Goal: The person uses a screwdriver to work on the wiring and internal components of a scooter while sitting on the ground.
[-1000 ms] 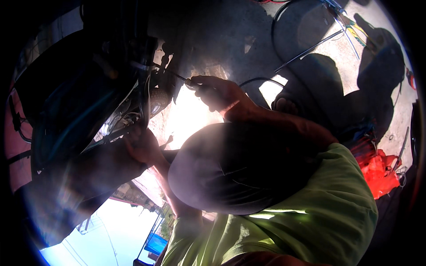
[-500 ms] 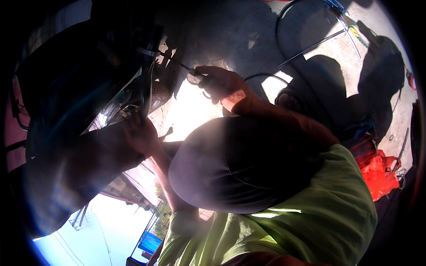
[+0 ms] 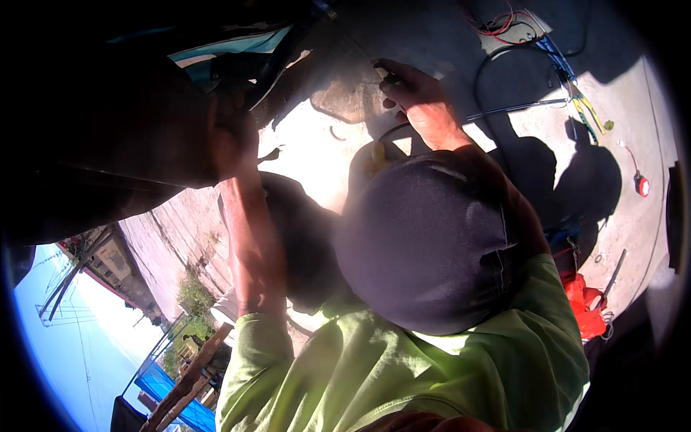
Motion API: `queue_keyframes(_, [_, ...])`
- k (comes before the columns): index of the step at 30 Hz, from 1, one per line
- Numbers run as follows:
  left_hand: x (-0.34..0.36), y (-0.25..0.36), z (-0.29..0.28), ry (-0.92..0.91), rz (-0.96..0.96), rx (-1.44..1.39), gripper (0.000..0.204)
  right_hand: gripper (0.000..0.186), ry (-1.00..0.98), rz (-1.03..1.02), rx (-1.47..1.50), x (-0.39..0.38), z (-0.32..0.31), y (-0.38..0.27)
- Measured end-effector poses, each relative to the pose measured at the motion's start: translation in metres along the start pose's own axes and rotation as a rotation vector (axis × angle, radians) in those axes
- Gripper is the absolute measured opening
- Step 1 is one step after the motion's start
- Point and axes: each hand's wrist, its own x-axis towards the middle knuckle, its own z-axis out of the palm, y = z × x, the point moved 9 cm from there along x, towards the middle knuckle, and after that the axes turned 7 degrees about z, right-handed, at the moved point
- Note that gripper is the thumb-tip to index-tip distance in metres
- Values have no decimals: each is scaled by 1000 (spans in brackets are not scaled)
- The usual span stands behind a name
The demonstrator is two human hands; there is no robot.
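My right hand reaches forward over sunlit concrete, fingers closed on a thin dark tool whose tip points up and left toward a dark machine body. My left hand is raised in deep shadow against the edge of that machine, beside a light-coloured panel; its fingers are too dark to read. A dark cap and a lime-green shirt fill the lower middle of the view.
Loose cables and coloured wires trail across the concrete at the top right. A small red object lies at the right. A red item and a metal rod sit at the lower right. Hard shadows cross the ground.
The view has swung, so the dark machine now sits higher and further left. My right hand with the tool has drawn away from the machine, and my left arm is stretched further up.
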Motion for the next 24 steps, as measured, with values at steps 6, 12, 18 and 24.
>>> queue_keyframes(6, [-2, 11, -4, -110, 278, 250, 2, 42, 101, 124, -121, -16, 12, -30])
queue_keyframes(12, [3, 16, -2, -208, 613, 678, 11, 43, 116, 62, -126, -19, 9, -24])
queue_keyframes(18, [-1, 0, 6, -140, 232, 152, 7, 41, 286, -167, -370, -18, -3, -39])
queue_keyframes(24, [3, -3, 4, -158, 184, 20, 12, 40, 285, -170, -351, -17, -6, -36])
